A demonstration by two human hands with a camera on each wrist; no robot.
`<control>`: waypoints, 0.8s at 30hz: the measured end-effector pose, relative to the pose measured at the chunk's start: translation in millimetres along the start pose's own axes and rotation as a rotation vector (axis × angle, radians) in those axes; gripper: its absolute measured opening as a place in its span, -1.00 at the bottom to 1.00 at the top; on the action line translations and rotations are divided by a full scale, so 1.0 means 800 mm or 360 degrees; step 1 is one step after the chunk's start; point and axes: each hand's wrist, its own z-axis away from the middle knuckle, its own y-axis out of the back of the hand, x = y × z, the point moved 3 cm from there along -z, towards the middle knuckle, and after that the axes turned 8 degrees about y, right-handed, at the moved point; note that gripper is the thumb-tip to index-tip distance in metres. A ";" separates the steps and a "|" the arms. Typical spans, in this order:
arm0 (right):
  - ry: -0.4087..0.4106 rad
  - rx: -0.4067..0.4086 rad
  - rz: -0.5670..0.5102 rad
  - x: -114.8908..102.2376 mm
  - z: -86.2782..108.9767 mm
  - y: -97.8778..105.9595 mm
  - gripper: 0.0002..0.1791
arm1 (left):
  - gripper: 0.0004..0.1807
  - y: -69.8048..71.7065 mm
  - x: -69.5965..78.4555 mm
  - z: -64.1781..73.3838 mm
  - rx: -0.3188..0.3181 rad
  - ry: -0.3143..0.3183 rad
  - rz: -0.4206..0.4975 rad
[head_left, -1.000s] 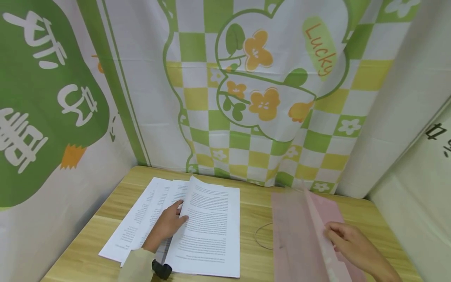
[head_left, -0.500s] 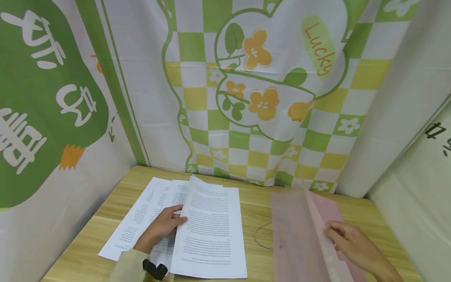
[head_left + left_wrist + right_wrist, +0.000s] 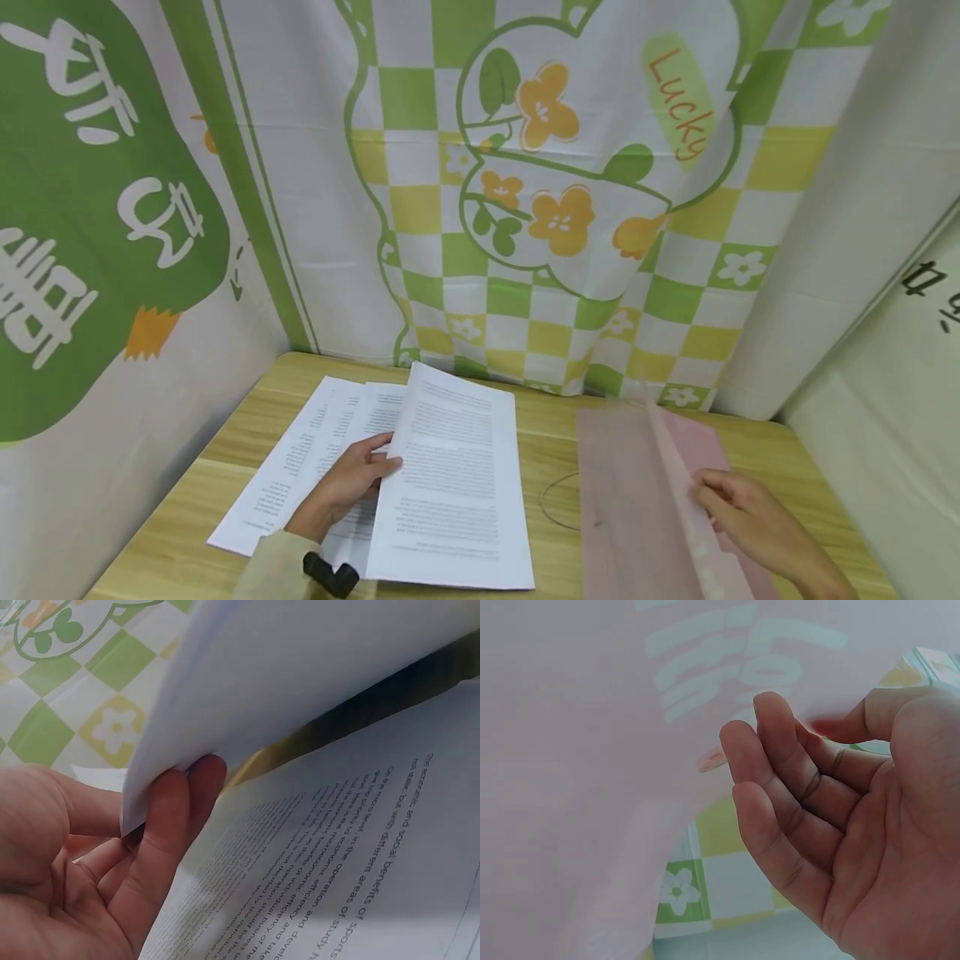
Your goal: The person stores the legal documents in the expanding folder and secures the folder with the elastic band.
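My left hand (image 3: 348, 482) pinches the left edge of a printed paper sheaf (image 3: 453, 492) and holds it raised at a tilt. Other printed sheets (image 3: 281, 483) lie fanned beneath and to the left. In the left wrist view the thumb lies on one side of the lifted paper (image 3: 247, 682) and the fingertips on the other, above a printed page (image 3: 300, 870). My right hand (image 3: 750, 521) pinches the edge of the raised translucent cover of a pink folder (image 3: 622, 508). White lettering on the cover shows in the right wrist view, beside the curled fingers (image 3: 754, 814).
A thin looped cord (image 3: 551, 500) sticks out from the folder's left side onto the wooden table (image 3: 540, 450). Printed cloth curtains (image 3: 555, 325) stand close behind the table and on both sides. A black band (image 3: 330, 575) sits around the left wrist.
My left hand first slid slightly left and down. The sheaf it holds has shifted right, and its top has lifted and tilted. My right hand and the folder stay nearly still.
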 end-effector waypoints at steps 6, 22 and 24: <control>-0.0018 -0.0006 -0.0017 0.001 0.000 0.001 -0.66 | -0.33 -0.004 0.000 -0.004 0.0013 -0.0036 0.0050; -0.0047 0.0003 -0.0027 0.002 0.004 0.003 -0.67 | -0.41 -0.043 0.008 -0.030 -0.0132 -0.0095 0.0100; -0.0047 0.0000 -0.0026 0.002 0.004 0.003 -0.67 | -0.41 -0.048 0.009 -0.033 -0.0137 -0.0086 0.0094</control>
